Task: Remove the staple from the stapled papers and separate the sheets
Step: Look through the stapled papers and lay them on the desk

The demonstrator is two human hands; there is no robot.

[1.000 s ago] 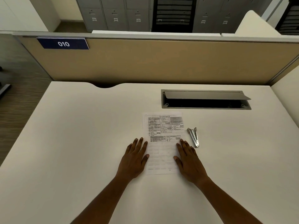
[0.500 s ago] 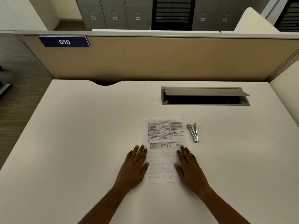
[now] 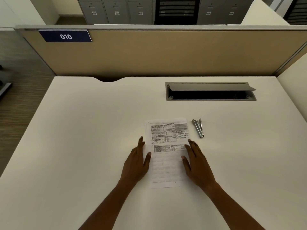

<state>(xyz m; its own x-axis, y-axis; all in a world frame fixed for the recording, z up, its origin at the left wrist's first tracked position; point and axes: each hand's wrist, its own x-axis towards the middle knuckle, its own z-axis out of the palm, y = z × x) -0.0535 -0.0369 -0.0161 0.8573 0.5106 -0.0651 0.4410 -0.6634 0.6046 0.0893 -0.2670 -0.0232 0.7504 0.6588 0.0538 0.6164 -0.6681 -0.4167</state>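
Left hand (image 3: 136,161): one. Fingers straight and together, holding nothing, set at the left margin of the stapled papers (image 3: 166,138).
Right hand (image 3: 196,165): one. Fingers likewise straight and empty, at the right margin.
Stapled papers: one set, flat on the desk (image 3: 83,146) between my palms. I cannot make out the sheet count or the staple.
Staple remover (image 3: 198,128): one, metal, just beyond my right fingertips, untouched.
Step, as I judge it: preparation, staple not yet pulled.
Next: right hand takes the remover while the left pins the papers.
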